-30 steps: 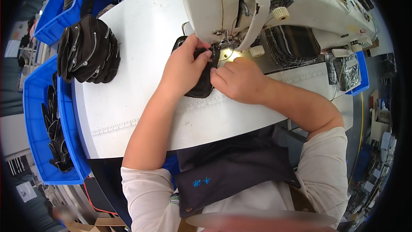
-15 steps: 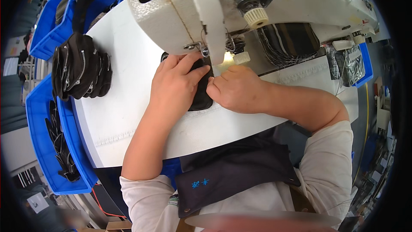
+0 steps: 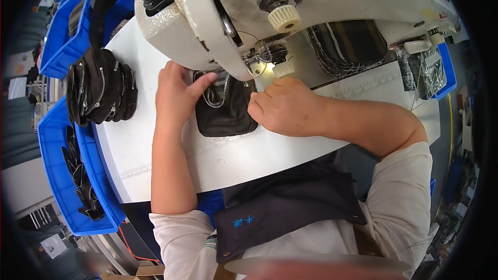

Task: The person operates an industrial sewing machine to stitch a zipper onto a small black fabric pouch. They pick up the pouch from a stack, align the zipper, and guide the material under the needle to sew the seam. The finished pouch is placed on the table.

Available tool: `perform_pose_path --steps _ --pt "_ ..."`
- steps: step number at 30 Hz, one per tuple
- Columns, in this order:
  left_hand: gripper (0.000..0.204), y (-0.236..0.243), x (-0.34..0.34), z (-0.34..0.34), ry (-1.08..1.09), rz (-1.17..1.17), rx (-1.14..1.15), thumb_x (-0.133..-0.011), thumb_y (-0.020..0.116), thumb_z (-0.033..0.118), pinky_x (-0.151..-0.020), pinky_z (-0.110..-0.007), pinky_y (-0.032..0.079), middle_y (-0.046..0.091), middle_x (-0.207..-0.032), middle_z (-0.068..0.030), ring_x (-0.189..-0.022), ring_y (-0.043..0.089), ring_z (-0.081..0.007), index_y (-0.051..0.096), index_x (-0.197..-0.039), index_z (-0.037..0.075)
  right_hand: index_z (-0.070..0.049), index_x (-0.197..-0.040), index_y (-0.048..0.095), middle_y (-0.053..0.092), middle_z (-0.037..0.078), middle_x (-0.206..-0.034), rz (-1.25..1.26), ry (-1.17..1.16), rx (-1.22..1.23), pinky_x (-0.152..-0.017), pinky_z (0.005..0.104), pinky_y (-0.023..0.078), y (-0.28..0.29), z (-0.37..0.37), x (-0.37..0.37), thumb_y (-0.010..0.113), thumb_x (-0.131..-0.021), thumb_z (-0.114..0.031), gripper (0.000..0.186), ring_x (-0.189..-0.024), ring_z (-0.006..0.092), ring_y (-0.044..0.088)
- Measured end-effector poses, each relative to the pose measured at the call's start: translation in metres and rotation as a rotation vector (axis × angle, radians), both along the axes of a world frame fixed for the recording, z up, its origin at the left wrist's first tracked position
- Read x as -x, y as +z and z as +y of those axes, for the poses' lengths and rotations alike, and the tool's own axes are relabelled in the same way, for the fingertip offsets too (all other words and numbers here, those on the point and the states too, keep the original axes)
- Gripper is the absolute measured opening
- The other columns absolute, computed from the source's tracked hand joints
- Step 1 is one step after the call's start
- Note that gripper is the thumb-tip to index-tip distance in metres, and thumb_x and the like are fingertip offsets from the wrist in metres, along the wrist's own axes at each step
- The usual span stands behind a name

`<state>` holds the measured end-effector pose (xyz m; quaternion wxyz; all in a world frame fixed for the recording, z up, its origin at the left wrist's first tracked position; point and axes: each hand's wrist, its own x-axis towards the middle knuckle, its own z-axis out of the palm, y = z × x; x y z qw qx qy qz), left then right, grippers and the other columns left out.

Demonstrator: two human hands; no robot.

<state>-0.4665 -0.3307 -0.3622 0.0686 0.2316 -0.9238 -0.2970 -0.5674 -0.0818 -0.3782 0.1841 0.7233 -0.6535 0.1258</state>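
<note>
A small black pouch (image 3: 225,116) with a curved metal zipper lies flat on the white table, its upper edge beneath the sewing machine head (image 3: 218,26). My left hand (image 3: 175,93) is at its upper left, thumb stretched over the pouch and apart from the fingers, which point away along the table; some fingertips are partly hidden. My right hand (image 3: 285,108) is closed, with curled fingers pinching at the pouch's right edge. The needle area (image 3: 257,65) is just above the pouch, with a loop of thread showing there.
A stack of black zippered pouches (image 3: 101,87) stands at the table's left. Beside it, a blue bin (image 3: 52,176) holds dark pieces. Striped dark panels (image 3: 347,46) lie under the machine arm. Clear-wrapped packets (image 3: 428,75) sit at the right. Rulers run along the table.
My left hand has moved left, off the pouch's middle, uncovering the zipper; its thumb has spread. The pouch now shows its full width. My right hand stays nearly in place.
</note>
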Motion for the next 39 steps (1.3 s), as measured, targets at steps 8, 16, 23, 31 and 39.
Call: perform_pose_path --steps 8,16,23,31,39 --pt "0.032 0.016 0.012 0.019 -0.076 -0.015 -0.343 -0.080 0.084 0.011 -0.096 -0.043 0.052 0.070 -0.109 -0.0162 -0.108 0.063 -0.0331 0.077 -0.110 0.001 -0.009 -0.078 0.059 0.053 -0.001 -0.064 0.002 0.004 0.005 -0.054 0.0318 0.041 0.001 -0.001 -0.001 0.070 -0.085 -0.007 0.013 -0.057 0.0153 0.056" --pt "0.032 -0.006 0.006 0.006 -0.075 0.025 -0.223 -0.084 0.081 0.020 -0.087 -0.042 0.054 0.071 -0.099 -0.0184 -0.098 0.065 -0.0331 0.078 -0.108 0.000 -0.008 -0.078 0.061 0.053 -0.001 -0.064 -0.014 0.019 -0.005 -0.054 0.0320 0.041 0.002 -0.002 -0.002 0.071 -0.084 -0.007 0.011 -0.057 0.0155 0.056" --pt "0.031 -0.002 0.013 0.018 -0.014 0.003 -0.163 -0.085 0.081 0.026 -0.088 -0.044 0.053 0.070 -0.101 -0.0198 -0.100 0.063 -0.0364 0.079 -0.106 0.002 -0.008 -0.081 0.062 0.054 -0.001 -0.065 0.004 0.017 -0.010 -0.055 0.0318 0.041 0.001 -0.001 -0.001 0.070 -0.083 -0.007 0.009 -0.058 0.0154 0.057" --pt "0.029 -0.006 0.014 0.016 0.044 0.011 -0.195 -0.084 0.081 0.021 -0.087 -0.043 0.053 0.070 -0.102 -0.0198 -0.100 0.066 -0.0344 0.078 -0.105 0.001 -0.009 -0.071 0.058 0.055 0.002 -0.060 -0.021 0.032 0.077 -0.052 0.0341 0.044 -0.003 -0.004 -0.001 0.069 -0.070 -0.015 0.013 -0.054 0.0174 0.059" --pt "0.028 -0.005 0.013 0.015 -0.011 0.132 -0.241 -0.084 0.080 0.017 -0.087 -0.040 0.054 0.073 -0.105 -0.0199 -0.098 0.069 -0.0321 0.078 -0.106 0.000 -0.008 -0.072 0.058 0.057 0.002 -0.060 -0.018 0.035 0.014 -0.053 0.0350 0.044 -0.001 -0.003 0.001 0.070 -0.070 -0.016 0.014 -0.056 0.0188 0.060"
